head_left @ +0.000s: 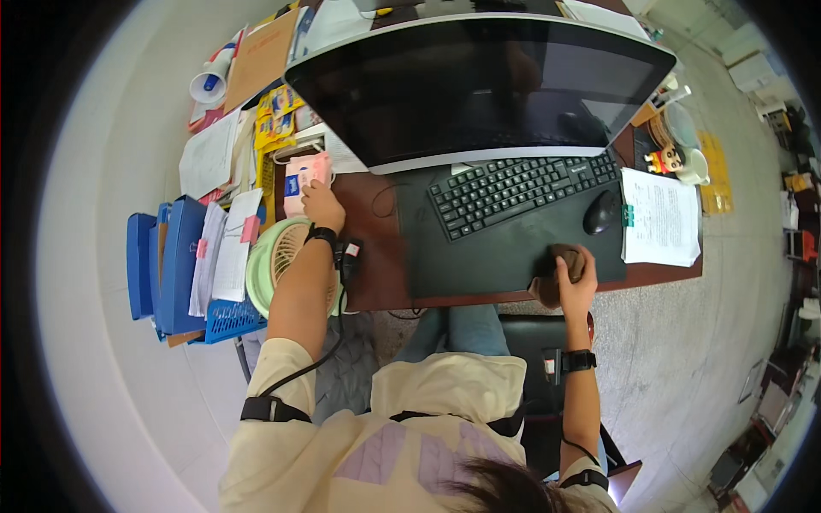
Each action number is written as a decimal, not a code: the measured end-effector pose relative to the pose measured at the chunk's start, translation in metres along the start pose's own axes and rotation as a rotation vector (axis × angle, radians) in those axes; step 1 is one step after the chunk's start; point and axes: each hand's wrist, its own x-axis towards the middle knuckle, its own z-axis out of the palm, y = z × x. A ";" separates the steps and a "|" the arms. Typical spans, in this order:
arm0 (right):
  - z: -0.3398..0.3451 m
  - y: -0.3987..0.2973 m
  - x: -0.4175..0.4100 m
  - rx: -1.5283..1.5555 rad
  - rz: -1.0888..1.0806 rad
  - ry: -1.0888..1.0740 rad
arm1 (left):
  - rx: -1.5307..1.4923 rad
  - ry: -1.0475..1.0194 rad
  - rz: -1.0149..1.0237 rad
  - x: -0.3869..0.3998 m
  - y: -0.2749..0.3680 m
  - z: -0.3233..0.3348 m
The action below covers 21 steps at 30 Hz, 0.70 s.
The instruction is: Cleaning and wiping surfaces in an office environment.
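Note:
My left hand [322, 206] is over the lower right part of a pink pack of tissues [306, 170] at the desk's left side. Its fingers touch the top of the pack; whether they grip it is hidden. Near the front edge of the desk, my right hand [577, 282] holds a dark brown, soft-looking item [545, 292], perhaps a cloth or pouch. Part of that item hangs at the desk edge, and its exact kind is unclear. Under my left forearm stands a light green fan [260, 272] with a beige grille.
A black keyboard [526, 192] and mouse [601, 213] lie on a dark desk mat [487, 263] below a large dark monitor [474, 90]. Clipped papers [660, 221] lie right, near a small figurine [664, 159]. Blue folders [183, 263] and yellow packets [276, 122] crowd the left.

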 end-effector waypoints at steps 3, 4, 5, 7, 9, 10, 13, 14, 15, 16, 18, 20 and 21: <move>-0.005 0.043 0.005 0.256 -0.086 0.207 | 0.019 0.126 0.069 0.003 0.007 -0.010; -0.008 0.044 0.008 0.232 -0.049 0.168 | 0.022 0.125 0.075 -0.001 0.011 -0.014; -0.004 0.053 0.014 0.233 -0.045 0.168 | -0.081 0.207 0.199 -0.007 0.016 -0.017; 0.011 0.069 0.024 -0.113 -0.223 0.136 | -0.184 0.293 0.325 -0.020 0.026 -0.023; 0.029 0.066 0.020 -0.306 -0.300 0.057 | -0.394 0.217 0.477 -0.046 0.026 -0.026; 0.034 0.064 0.020 -0.265 -0.305 0.017 | -0.392 0.222 0.469 -0.059 0.024 -0.025; 0.046 0.053 0.007 -0.191 -0.399 -0.143 | -0.598 0.061 0.446 -0.098 0.010 -0.017; 0.050 0.049 0.000 -0.160 -0.471 -0.257 | -0.612 0.023 0.486 -0.110 0.004 -0.015; 0.056 0.042 -0.008 -0.161 -0.484 -0.262 | -0.622 -0.016 0.526 -0.120 -0.005 -0.010; 0.062 0.036 -0.016 -0.160 -0.509 -0.327 | -0.640 -0.039 0.532 -0.129 -0.011 -0.005; 0.078 0.029 -0.033 -0.160 -0.576 -0.419 | -0.664 -0.048 0.510 -0.141 -0.019 0.003; 0.103 0.022 -0.052 -0.096 -0.707 -0.524 | -0.694 -0.065 0.527 -0.146 -0.021 0.008; 0.117 0.009 -0.065 -0.089 -0.747 -0.583 | -0.697 -0.067 0.524 -0.147 -0.026 0.010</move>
